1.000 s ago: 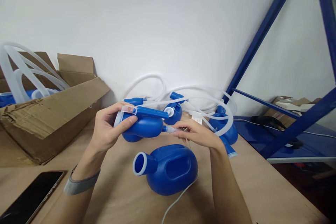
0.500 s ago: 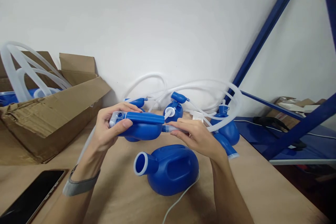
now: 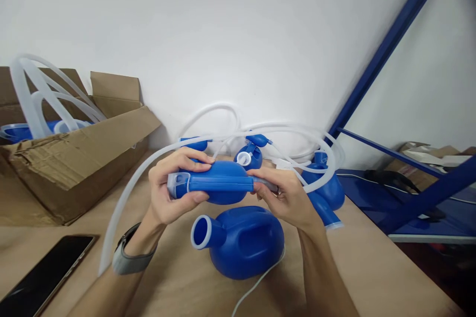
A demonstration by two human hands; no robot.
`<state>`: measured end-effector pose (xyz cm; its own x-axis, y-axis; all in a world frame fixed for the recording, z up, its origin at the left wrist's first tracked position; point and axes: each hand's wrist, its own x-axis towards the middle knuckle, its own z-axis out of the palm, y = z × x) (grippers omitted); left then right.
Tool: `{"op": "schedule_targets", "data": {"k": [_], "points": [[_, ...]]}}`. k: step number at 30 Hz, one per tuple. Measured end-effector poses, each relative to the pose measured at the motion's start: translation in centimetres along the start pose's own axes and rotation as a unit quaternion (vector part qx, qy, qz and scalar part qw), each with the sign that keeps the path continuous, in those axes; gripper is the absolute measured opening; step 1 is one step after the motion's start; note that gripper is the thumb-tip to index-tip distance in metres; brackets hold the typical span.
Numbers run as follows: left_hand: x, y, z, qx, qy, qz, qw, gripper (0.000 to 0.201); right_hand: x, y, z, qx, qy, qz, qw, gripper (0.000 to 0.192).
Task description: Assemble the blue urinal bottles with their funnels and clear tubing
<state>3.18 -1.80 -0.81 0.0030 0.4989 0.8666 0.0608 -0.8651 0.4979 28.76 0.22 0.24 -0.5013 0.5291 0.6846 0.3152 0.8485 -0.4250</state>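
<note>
My left hand (image 3: 167, 188) grips a blue plastic urinal head (image 3: 223, 182) by its left end, with the thumb in front and the fingers behind. A clear cap (image 3: 173, 185) covers that end. At the right end, my right hand (image 3: 286, 197) pinches the clear tube (image 3: 268, 183) where it meets the blue plastic; the fingers partly hide the joint. Just below both hands, a blue urinal bottle (image 3: 247, 242) lies on the table, its round white-rimmed mouth facing left. A translucent hose (image 3: 124, 198) arches behind my hands and down past my left wrist.
More blue urinals with coiled hoses (image 3: 255, 156) stand against the wall. A cardboard box (image 3: 85, 158) holding hoses and blue parts is at left, with a phone (image 3: 48, 275) in front. A white cord (image 3: 256, 287) runs by the bottle. Blue shelving (image 3: 390, 44) stands at right.
The held urinal head has turned so its long straight side faces me, and it sits slightly lower and further right. The hose now arches across behind my left hand. The view has shifted slightly.
</note>
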Motion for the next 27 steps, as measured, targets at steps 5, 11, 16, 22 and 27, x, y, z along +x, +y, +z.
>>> {"op": "schedule_targets", "data": {"k": [5,11,16,22,27], "points": [[0.3,0.4,0.2,0.034,-0.02,0.017,0.999,0.03,0.1,0.5,-0.2,0.03,-0.036,0.056,0.997,0.036],[1.2,-0.1,-0.7,0.054,-0.022,-0.027,0.998,0.019,0.3,0.1,-1.5,-0.049,-0.068,0.094,0.992,0.038],[1.3,-0.1,-2.3,0.07,0.034,-0.062,0.995,0.014,-0.8,0.5,-3.6,-0.07,-0.024,0.155,0.985,0.04],[1.3,0.3,-3.0,0.073,0.032,-0.065,0.995,0.01,-0.8,1.3,-3.5,-0.024,-0.045,0.15,0.987,0.039],[1.2,0.1,-2.9,0.055,0.022,-0.056,0.997,0.007,-0.1,1.1,-2.1,-0.002,-0.012,0.134,0.991,0.027]]}}
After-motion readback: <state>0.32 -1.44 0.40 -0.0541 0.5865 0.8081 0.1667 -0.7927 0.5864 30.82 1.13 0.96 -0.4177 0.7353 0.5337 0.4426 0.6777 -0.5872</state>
